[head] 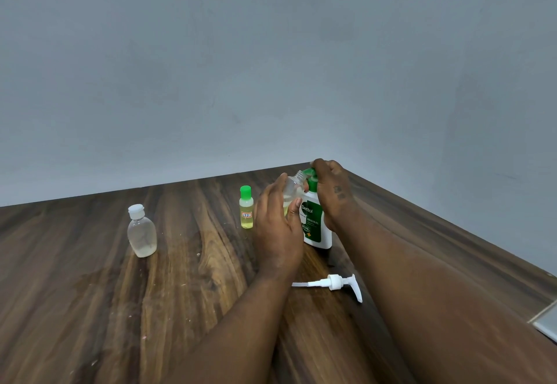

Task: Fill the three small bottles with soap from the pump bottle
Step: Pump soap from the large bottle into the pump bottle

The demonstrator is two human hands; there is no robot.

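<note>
Gripping an uncapped clear bottle (291, 187) tilted toward the pump bottle (316, 223), the left hand (277, 226) wraps it; the right hand (330, 190) clasps the pump bottle's green top.

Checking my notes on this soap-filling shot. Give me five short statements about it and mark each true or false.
1. The left hand holds a clear uncapped bottle. True.
2. The right hand rests flat on the table. False: it is on the top of the pump bottle.
3. A loose white pump lies on the table. True.
4. The green-capped bottle lies on its side. False: it stands upright.
5. The white-capped bottle is uncapped. False: its cap is on.
</note>
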